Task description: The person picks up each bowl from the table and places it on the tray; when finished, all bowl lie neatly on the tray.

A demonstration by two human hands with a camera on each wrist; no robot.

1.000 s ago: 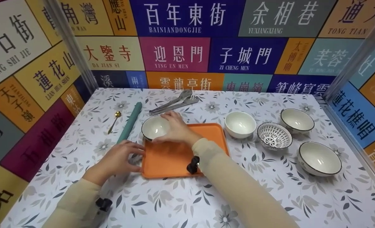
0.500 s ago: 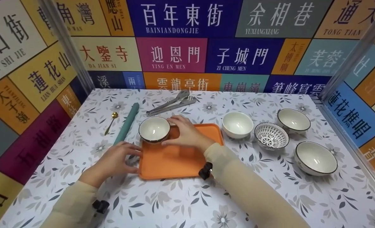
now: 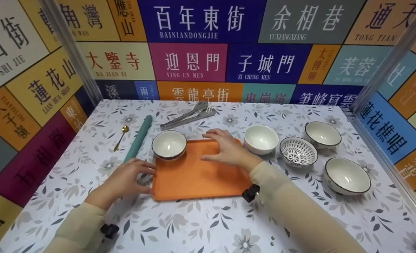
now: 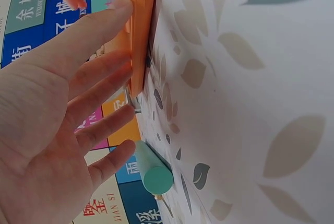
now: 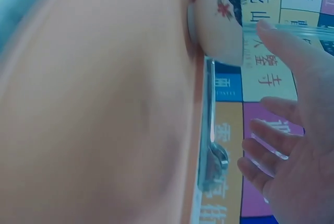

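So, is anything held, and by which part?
Nothing: both hands are open, the left hand beside the orange tray, the right hand apart from the bowl on it.

The round, cream-white ceramic bowl with a dark rim (image 3: 169,144) has been released by the right grip (image 3: 230,150), which is now drawn rightward over the flat, rectangular orange tray (image 3: 193,179).
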